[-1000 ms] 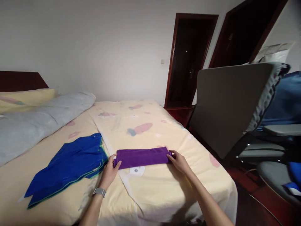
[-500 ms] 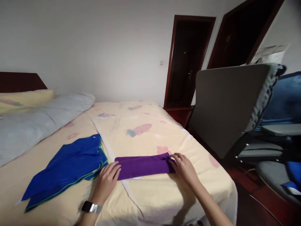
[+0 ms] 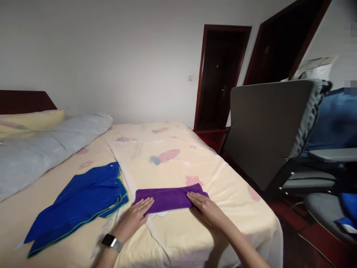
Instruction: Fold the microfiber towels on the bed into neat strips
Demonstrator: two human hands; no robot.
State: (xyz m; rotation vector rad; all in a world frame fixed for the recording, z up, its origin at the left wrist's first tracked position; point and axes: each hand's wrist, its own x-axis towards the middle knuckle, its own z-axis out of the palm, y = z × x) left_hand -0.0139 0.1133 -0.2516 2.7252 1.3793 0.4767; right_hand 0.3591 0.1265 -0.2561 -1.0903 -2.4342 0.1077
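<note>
A purple cloth (image 3: 170, 200), folded into a long flat strip, lies on the bed near its front edge. My left hand (image 3: 136, 214), with a watch on the wrist, rests flat on the strip's left end, fingers stretched out. On the right end lies my right hand (image 3: 205, 208), its fingers straight and flat on the fabric. Just left of the purple cloth is a blue garment (image 3: 80, 197) with green edging, spread flat and partly folded over. Neither hand touches it.
The bed (image 3: 156, 173) has a pale yellow patterned sheet. A grey bolster-shaped quilt (image 3: 55, 143) and a yellow pillow (image 3: 33, 121) lie at the left. Right of the bed stand a grey board (image 3: 267, 130) and a chair (image 3: 329, 212). A dark door (image 3: 220, 82) is behind.
Both hands have shifted inward onto the purple cloth. The right fingers, bent at the cloth's right end before, now lie flat on it. The blue garment stays where it was.
</note>
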